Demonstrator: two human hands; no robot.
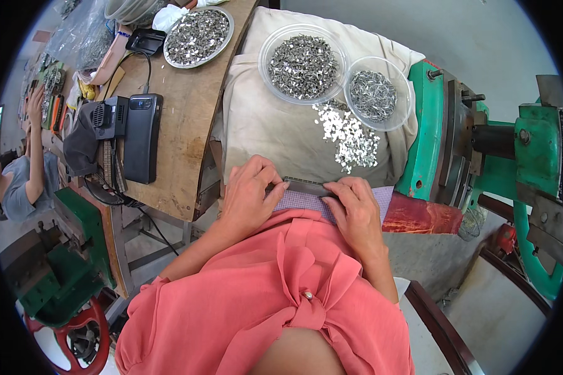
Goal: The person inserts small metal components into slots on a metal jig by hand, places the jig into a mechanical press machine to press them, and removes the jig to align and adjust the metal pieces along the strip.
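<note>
We've got a narrow greyish strip (304,186) at the near edge of the beige cloth (247,119), L end pinched by the left hand (251,192), R end by the right hand (356,206); both sets of fingers look closed on it. Progress: we'd judge it under way, strip in hand, but can't tell how much is done (far-edge detail too fine to read). Plenty left over: loose shiny pcs (351,140) in a pile beyond, plus lots more in the lg. tub (263,70) & sm. bowl (405,95).
</note>
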